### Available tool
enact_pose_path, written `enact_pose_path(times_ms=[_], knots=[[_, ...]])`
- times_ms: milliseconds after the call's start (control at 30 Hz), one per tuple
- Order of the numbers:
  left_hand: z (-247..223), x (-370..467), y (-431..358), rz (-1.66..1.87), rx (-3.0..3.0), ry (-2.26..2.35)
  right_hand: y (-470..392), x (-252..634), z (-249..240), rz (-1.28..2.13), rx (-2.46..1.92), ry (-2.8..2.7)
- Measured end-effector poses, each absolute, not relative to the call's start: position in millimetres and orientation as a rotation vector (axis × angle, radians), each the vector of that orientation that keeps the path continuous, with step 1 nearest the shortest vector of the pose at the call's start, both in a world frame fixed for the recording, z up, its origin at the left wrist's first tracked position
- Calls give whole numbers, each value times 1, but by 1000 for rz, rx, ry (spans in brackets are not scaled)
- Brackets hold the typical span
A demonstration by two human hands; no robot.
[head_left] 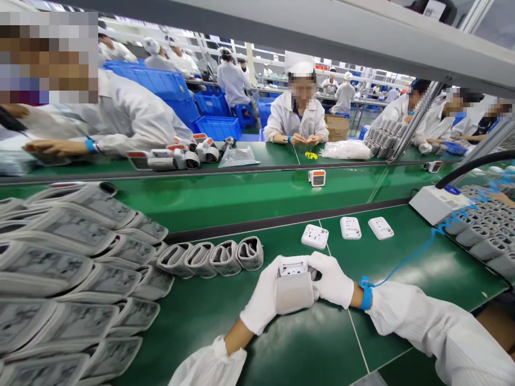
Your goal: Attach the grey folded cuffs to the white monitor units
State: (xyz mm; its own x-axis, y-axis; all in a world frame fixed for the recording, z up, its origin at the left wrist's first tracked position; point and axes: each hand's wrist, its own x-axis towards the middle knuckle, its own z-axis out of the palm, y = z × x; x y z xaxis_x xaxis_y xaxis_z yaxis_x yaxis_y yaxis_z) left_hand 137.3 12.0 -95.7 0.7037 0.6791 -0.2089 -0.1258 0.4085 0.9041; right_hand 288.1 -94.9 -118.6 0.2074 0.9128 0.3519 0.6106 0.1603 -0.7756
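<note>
In front of me my left hand [263, 297], in a white glove, wraps the left side of a rolled grey wrist cuff [295, 294]. A white plastic housing [294, 266] sits against the cuff's upper edge, its hollow inner side showing. My right hand [333, 280], gloved too, closes on the right side of the housing and cuff; its fingertips are partly hidden. A blue wrist strap [366, 295] with a coiled cord circles my right wrist. Beyond my hands, several white housings, among them a nearby housing [315, 236], lie on the green table [306, 348].
Stacked grey cuffs [44, 268] fill the left side, and a short row of cuffs [225, 257] stands beside them. A white box [438, 205] and a tray of cuffs [483, 236] are at right. One assembled monitor [317, 178] rests on the green conveyor [241, 190]. A co-worker [298, 112] sits opposite.
</note>
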Motion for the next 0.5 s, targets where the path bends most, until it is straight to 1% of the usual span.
enact_pose_path(times_ms=[133, 233, 333, 500], knots=[[-98, 140, 8, 778, 1247, 622, -88, 297, -120, 438, -1512, -1302], [-105, 144, 3, 875, 1348, 662, -94, 301, -108, 409, -1585, -1171], [-114, 151, -1, 928, 1437, 682, -104, 293, -90, 414, -1690, -1234], [-123, 166, -3, 1049, 1665, 534, -91, 293, -70, 167, -1813, -1397]])
